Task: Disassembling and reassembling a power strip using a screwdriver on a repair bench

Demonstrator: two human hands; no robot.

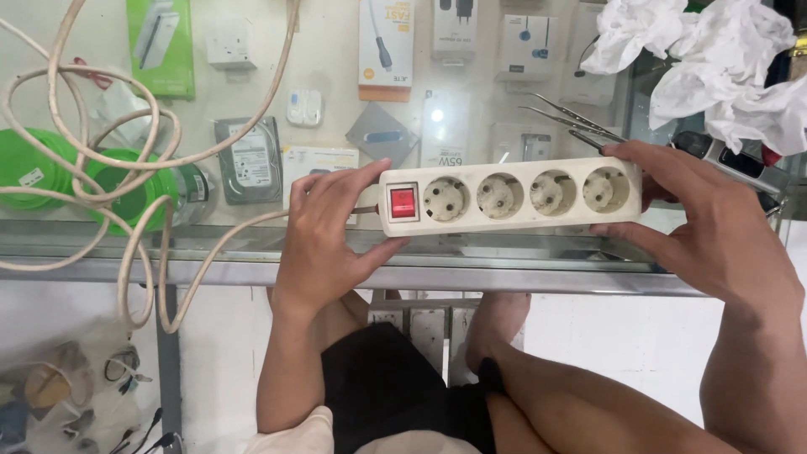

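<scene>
- The power strip [508,195], cream with a red switch and four sockets, is held level between both hands, above the near edge of the glass tabletop [336,244].
- The left hand [328,231] is clamped on the switch end; the right hand [706,223] is clamped on the far end.
- The cream cable [126,168] is coiled left of the left hand.
- Tweezers [572,122] lie just beyond the right hand.
- Step judged: inspection; turning the strip calls for a steady two-handed grip.

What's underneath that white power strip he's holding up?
Below the power strip lies a glass counter, with packaged chargers and a hard drive seen through it. The strip and both hands hide whatever lies directly beneath.
</scene>
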